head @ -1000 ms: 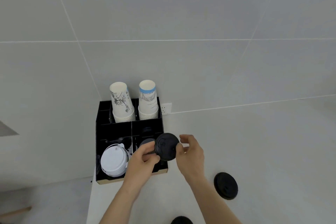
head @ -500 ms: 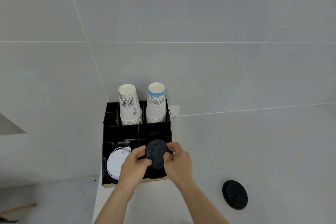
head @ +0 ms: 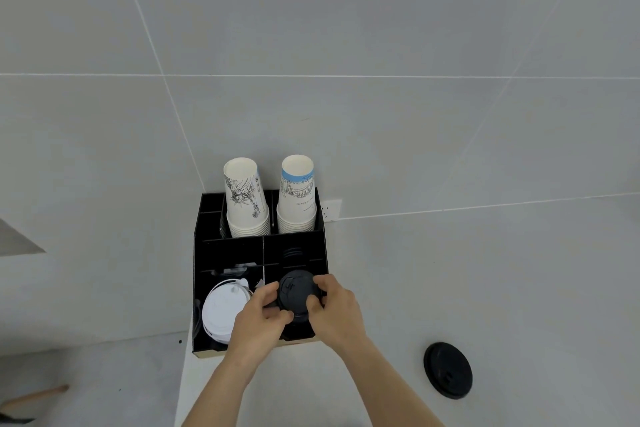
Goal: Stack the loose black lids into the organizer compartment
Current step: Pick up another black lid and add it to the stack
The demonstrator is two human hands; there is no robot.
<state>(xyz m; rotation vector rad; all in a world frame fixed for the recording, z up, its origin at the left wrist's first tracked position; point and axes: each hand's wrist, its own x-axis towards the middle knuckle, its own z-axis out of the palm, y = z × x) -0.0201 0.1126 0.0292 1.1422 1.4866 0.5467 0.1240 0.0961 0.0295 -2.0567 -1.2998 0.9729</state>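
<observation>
A black lid point(head: 295, 294) is held from both sides over the front right compartment of the black organizer point(head: 198, 288). My left hand point(head: 258, 319) pinches its left and lower edge, my right hand point(head: 334, 308) its right edge. Another loose black lid point(head: 447, 370) lies flat on the white counter to the right of my right arm. More black lids point(head: 293, 253) show in the compartment just behind. What lies under the held lid is hidden.
White lids point(head: 223, 312) fill the organizer's front left compartment. Two stacks of paper cups point(head: 247, 204) stand in its back row against the tiled wall. The counter's left edge drops off just beside the organizer. A wall socket point(head: 330, 210) sits behind it.
Both hands carried the black lid left and down, from above the organizer's front right corner into its front right compartment. The camera shifted, so the loose lid appears further right.
</observation>
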